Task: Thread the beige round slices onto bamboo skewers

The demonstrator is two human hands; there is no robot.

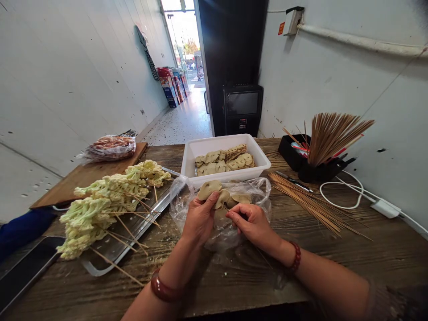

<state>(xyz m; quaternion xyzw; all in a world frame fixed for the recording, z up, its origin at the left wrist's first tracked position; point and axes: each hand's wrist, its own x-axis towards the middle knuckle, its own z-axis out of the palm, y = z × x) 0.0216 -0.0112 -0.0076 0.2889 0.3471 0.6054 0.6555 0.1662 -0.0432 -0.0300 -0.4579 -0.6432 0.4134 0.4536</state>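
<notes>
My left hand is closed on a flat, round beige slice, thumb on its near face. Pinched in the fingers of my right hand is a thin skewer, mostly hidden, its end close to the slices by my left fingertips. More such slices lie just behind my hands on a clear plastic bag. Beyond the bag stands a white plastic tub holding skewered slices in rows.
Skewered cauliflower lies on a metal tray at left, before a wooden board with a bagged food pack. Loose skewers, a black holder of skewers and a white cable are at right. A phone-like dark slab lies front left.
</notes>
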